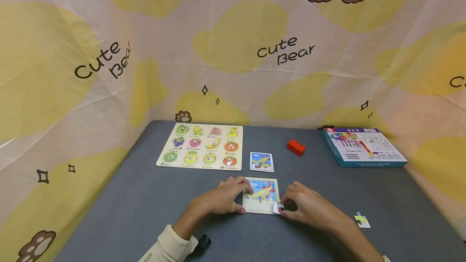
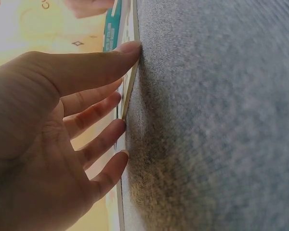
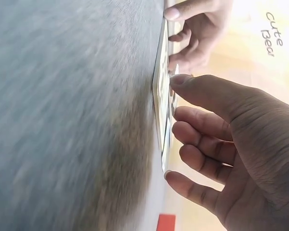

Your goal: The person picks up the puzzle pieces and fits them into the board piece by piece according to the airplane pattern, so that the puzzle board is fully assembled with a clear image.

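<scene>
A small wooden jigsaw puzzle board (image 1: 256,206) lies flat on the table, with an assembled yellow and red airplane picture (image 1: 263,190) in its upper part. My left hand (image 1: 226,198) rests on the board's left side, thumb at the near left corner and a fingertip on the picture. At the near right corner my right hand (image 1: 309,206) pinches a puzzle piece (image 1: 276,208) between thumb and fingers. The piece is tilted over the board's edge, and its face is mostly hidden. In the right wrist view the right thumb (image 3: 202,91) presses against it.
One loose puzzle piece (image 1: 362,220) lies to the right. Behind the board are an airplane picture card (image 1: 261,162), a red block (image 1: 296,147) and a fruit board (image 1: 199,146). A flat teal box (image 1: 364,148) lies at the back right. Patterned cloth walls enclose the table.
</scene>
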Available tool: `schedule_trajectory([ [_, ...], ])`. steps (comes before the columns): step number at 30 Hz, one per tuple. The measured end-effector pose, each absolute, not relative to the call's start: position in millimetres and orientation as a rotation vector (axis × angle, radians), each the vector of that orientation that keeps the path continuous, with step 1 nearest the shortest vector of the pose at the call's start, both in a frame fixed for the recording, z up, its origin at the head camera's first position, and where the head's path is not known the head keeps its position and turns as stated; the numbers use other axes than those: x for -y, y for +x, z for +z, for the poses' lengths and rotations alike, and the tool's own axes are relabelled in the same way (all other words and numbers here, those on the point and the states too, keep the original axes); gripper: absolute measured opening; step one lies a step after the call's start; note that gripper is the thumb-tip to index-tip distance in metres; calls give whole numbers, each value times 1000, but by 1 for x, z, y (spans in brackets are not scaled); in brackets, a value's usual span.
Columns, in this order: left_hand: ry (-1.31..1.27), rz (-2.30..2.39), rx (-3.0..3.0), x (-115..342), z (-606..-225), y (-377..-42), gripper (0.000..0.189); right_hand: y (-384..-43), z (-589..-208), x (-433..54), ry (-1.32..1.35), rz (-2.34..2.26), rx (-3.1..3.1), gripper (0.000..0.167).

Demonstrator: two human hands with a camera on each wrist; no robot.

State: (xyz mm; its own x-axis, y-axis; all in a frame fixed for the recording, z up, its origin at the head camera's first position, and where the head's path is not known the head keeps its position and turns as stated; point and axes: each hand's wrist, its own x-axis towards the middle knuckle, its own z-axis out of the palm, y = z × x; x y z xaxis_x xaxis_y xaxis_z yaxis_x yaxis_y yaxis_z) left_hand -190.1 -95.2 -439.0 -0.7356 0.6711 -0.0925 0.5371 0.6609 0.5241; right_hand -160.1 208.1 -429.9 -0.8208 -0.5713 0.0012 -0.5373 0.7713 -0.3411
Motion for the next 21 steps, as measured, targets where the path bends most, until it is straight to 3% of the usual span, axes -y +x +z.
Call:
schedule_trajectory([
  [21, 945, 709, -2599, 95, -438, -189, 48, -178, -434, -157, -1004, -584, -2811, 19],
])
